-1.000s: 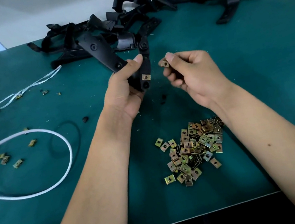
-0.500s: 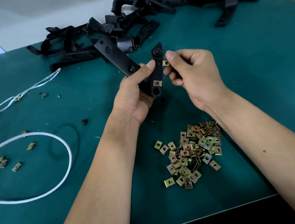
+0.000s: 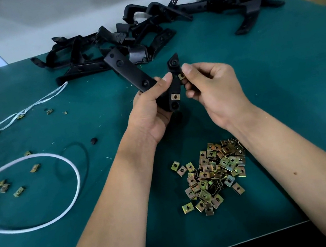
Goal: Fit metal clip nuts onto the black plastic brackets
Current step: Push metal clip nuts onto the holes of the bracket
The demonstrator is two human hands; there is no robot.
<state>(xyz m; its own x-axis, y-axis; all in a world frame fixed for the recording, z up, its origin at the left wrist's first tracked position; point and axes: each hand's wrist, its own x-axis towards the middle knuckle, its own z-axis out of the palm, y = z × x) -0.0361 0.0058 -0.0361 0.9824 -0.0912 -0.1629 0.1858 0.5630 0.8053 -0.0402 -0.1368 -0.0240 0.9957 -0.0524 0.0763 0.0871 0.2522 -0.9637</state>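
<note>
A black V-shaped bracket (image 3: pixel 170 91) is gripped above the mat (image 3: pixel 283 103) by the left hand (image 3: pixel 151 112); one brass-coloured nut (image 3: pixel 175 97) is seated near its bend. A second nut (image 3: pixel 181 75) is pinched against its right arm by the right hand (image 3: pixel 215 91). A nut pile (image 3: pixel 213 174) lies nearer.

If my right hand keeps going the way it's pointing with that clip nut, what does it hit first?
Most likely the held black bracket: your right hand pinches the clip nut right at its edge.

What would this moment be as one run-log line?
left hand: holds bracket | right hand: pinches nut at bracket edge | one nut already on | nut pile on table
</note>
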